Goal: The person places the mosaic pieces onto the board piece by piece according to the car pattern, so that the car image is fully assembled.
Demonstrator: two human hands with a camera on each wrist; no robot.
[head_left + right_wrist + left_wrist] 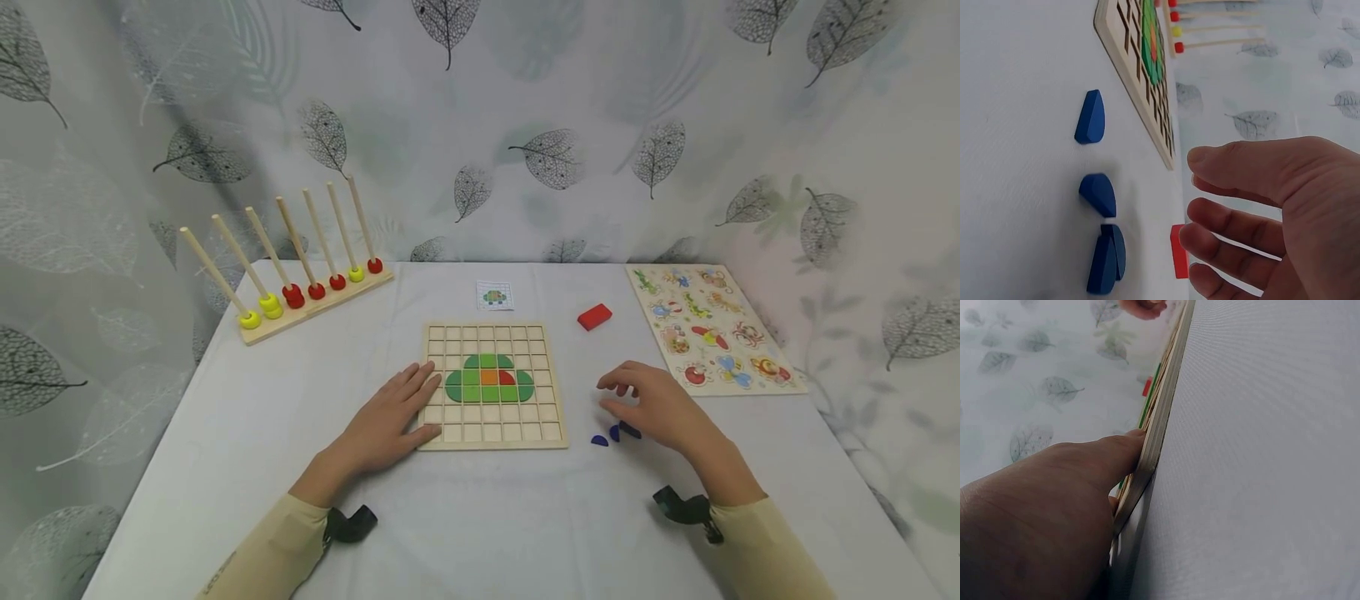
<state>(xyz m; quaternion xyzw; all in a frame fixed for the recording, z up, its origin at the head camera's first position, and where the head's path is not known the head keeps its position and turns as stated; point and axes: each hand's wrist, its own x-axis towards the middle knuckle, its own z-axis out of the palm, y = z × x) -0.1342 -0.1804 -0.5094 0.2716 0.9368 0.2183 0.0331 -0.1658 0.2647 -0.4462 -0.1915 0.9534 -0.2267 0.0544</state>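
Note:
A wooden grid board (491, 445) lies on the white table in the head view. Green tiles (471, 392), an orange tile (489, 377) and a red tile (506, 378) form a car-like shape in its cells. My left hand (384, 421) rests on the board's left edge with fingers spread; its thumb (1116, 453) touches the near edge in the left wrist view. Right of the board, my right hand (654, 404) hovers with loosely bent fingers, holding nothing. Under it lie several blue half-round tiles (1090, 117), partly hidden by the hand in the head view.
A small picture card (495, 296) lies behind the board, with a red block (595, 317) to its right. A wooden peg stand (318, 307) with red and yellow beads stands back left. An animal picture board (716, 333) lies at the right. A leaf-patterned curtain (390, 125) hangs behind.

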